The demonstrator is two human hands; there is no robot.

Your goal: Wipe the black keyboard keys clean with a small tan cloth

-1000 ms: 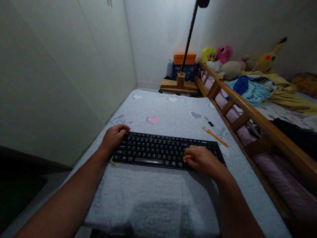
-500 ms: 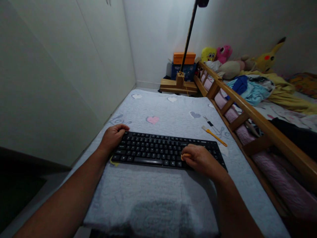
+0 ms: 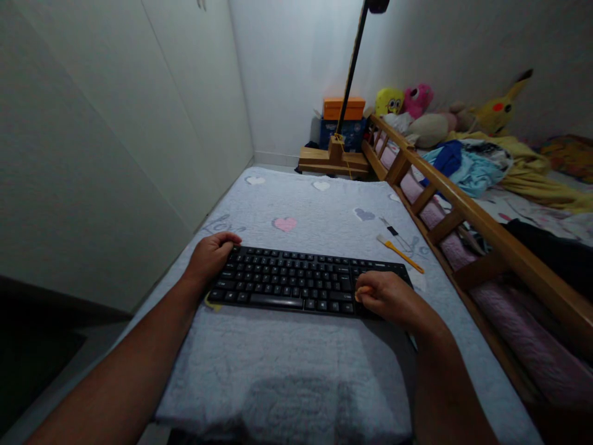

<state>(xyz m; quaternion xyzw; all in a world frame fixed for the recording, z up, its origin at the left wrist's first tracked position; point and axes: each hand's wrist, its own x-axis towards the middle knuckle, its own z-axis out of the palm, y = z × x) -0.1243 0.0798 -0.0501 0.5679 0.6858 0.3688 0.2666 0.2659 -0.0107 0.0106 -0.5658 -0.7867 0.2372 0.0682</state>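
Observation:
A black keyboard (image 3: 287,278) lies flat on the light cloth with heart prints. My left hand (image 3: 210,253) is closed on its far left corner, thumb pressed near the edge. Over the keyboard's right part, my right hand (image 3: 386,296) is closed around a small orange piece (image 3: 364,292), perhaps cloth, that shows between the fingers; most of it is hidden. The orange piece is at the keys left of the number pad, which the hand partly covers. Beyond the keyboard's right end lie a yellow-handled brush (image 3: 403,256) and a thin metal tool with a black grip (image 3: 393,230).
A wooden bed rail (image 3: 456,191) runs along the right, with clothes and plush toys behind it. At the far end stand a wooden base (image 3: 319,159) with a dark pole and an orange box (image 3: 343,109). A pale cabinet (image 3: 139,123) borders the left side.
My right hand has slid to the right along the keyboard with the orange piece, uncovering keys near the arrow cluster. My left hand stays on the corner.

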